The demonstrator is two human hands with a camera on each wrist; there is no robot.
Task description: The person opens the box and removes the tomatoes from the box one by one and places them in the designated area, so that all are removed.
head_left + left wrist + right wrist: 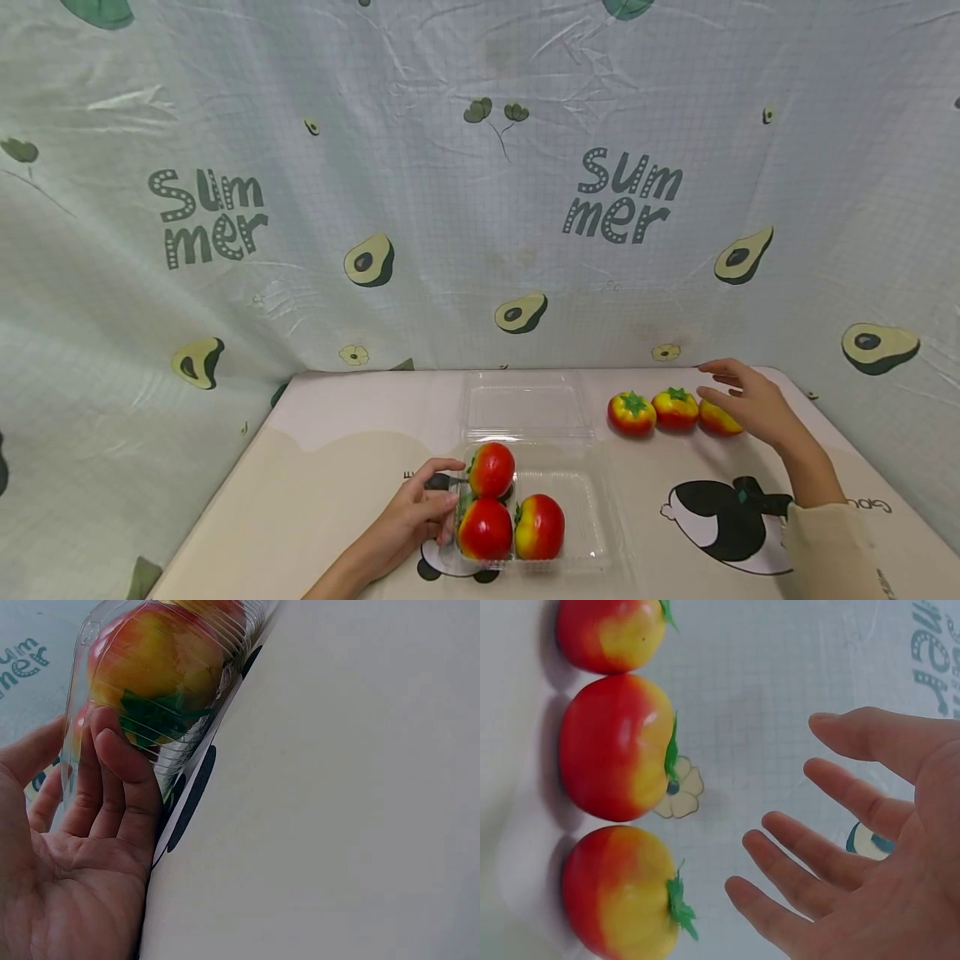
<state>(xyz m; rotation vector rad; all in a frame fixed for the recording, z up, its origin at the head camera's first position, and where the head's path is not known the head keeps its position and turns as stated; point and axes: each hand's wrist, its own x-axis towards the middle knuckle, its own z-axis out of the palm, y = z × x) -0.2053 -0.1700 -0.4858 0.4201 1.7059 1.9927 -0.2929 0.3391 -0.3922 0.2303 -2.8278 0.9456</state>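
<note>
A clear plastic clamshell box (600,533) stands open at the front middle, its lid (525,406) laid back. Three shiny red-and-yellow tomato-like fruits lie inside: one at the back left (492,470), one at the front left (485,529), one front centre (540,527). My left hand (412,512) rests at the box's left side, fingertips against the ribbed wall (169,712). At the back right, my right hand (753,408) hovers over the rightmost of three similar fruits (718,419), fingers spread and holding nothing. In the right wrist view, this hand (855,840) stands apart from the fruits.
Beside the rightmost fruit are the middle one (675,410) and the left one (632,414), in a close row with green star-shaped tops. A printed pale cloth covers the table (322,492). Behind it hangs a printed curtain (450,208).
</note>
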